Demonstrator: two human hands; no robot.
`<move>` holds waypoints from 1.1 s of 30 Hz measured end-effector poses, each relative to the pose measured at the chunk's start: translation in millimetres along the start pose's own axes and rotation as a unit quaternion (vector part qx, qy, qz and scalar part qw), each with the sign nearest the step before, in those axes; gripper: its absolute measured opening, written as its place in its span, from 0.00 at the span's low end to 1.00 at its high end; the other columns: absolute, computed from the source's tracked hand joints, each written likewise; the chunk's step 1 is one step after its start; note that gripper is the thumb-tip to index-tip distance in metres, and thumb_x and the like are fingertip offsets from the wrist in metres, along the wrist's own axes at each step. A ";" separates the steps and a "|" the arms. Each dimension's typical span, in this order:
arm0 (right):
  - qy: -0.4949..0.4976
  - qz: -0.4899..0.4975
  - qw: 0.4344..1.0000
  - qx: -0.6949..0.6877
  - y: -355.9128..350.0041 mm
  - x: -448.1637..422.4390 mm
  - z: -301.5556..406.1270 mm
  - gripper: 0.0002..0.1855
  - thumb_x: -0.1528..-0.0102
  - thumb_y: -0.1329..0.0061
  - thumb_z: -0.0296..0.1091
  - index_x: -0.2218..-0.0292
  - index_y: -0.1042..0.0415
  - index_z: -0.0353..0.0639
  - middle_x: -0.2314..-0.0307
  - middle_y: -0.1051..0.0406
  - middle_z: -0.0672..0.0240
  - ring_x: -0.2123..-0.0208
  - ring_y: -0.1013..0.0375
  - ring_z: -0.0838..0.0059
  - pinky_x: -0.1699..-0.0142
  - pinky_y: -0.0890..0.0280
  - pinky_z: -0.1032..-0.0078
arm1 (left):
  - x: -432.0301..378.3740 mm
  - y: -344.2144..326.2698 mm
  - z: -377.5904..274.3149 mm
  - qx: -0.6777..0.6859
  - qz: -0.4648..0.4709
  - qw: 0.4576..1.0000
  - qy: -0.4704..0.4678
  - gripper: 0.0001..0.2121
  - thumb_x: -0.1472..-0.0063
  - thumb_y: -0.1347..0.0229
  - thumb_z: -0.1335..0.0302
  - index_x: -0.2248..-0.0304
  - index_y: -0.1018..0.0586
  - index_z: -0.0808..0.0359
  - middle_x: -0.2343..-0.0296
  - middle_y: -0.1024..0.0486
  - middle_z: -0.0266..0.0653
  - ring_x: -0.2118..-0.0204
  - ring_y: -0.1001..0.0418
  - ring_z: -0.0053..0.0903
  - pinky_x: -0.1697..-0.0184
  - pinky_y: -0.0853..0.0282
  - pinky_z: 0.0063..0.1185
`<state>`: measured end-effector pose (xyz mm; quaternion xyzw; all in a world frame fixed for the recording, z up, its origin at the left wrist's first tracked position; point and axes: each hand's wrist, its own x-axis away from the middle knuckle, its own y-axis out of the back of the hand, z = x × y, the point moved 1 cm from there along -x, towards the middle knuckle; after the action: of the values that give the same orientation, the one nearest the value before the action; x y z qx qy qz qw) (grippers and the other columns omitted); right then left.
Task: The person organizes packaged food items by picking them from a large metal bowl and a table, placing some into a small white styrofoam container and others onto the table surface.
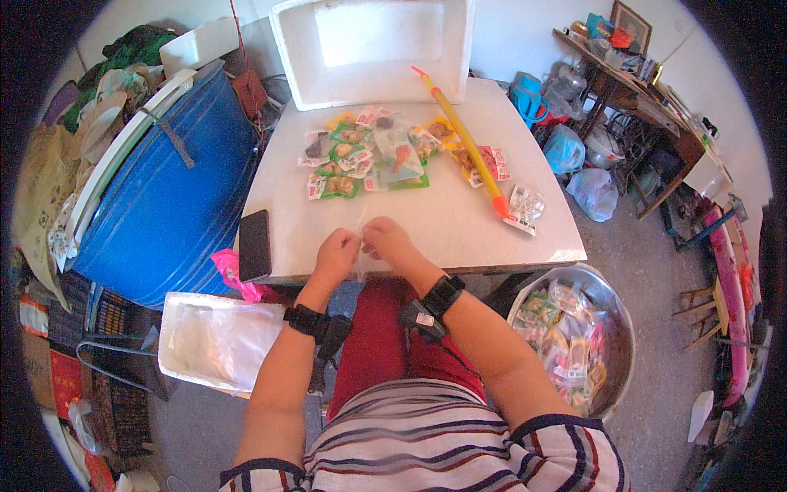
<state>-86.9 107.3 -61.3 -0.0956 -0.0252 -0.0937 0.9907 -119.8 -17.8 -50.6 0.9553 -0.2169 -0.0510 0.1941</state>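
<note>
My left hand (338,253) and my right hand (386,238) are close together over the near edge of the white table (295,240). Between their pinched fingers is a thin, clear plastic film (361,261), which hangs down past the edge. Beyond my hands lies a pile of small sealed food packets (344,154), with a larger clear pouch (399,157) on top. To the right, a yellow tube with orange ends (470,141) lies slantwise across more packets. A clear packet (525,209) lies by its near end. A dark phone (254,246) rests at the table's left edge.
A white foam box (375,92) stands on its side at the table's back. A metal basin (627,369) of packets is at lower right, a foam box (169,332) at lower left. A big blue barrel (178,184) stands left; plastic bags (593,194) lie on the floor at right.
</note>
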 end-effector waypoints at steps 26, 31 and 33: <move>-0.074 -0.126 0.988 0.058 65.6 -71.3 -9.1 0.10 0.58 0.58 0.37 0.78 0.33 0.39 0.84 0.34 0.65 0.82 0.34 0.71 0.74 0.40 0.74 | 3.4 -26.3 24.6 -0.196 -0.162 0.964 -0.073 0.21 0.57 0.55 0.74 0.59 0.39 0.65 0.78 0.32 0.45 0.75 0.34 0.40 0.71 0.39 0.31; 0.290 -0.093 0.894 0.330 154.0 -169.1 -75.3 0.08 0.60 0.60 0.35 0.79 0.35 0.41 0.84 0.35 0.64 0.82 0.35 0.67 0.79 0.43 0.73 | -0.2 -35.2 5.2 -0.211 -0.118 0.969 -0.054 0.21 0.58 0.54 0.73 0.60 0.38 0.66 0.81 0.33 0.44 0.76 0.34 0.39 0.72 0.40 0.32; 0.308 -0.096 0.886 0.333 151.1 -188.4 -85.7 0.06 0.56 0.61 0.29 0.77 0.39 0.35 0.86 0.38 0.62 0.86 0.39 0.72 0.84 0.45 0.79 | 0.4 -33.1 7.3 -0.229 -0.130 0.962 -0.076 0.21 0.58 0.53 0.72 0.60 0.38 0.65 0.81 0.33 0.45 0.76 0.35 0.40 0.72 0.40 0.32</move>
<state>-240.2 270.5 -186.1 0.2764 0.2428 -0.1996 0.9082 -107.8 7.0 -70.4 0.8987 -0.0874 -0.1966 0.3820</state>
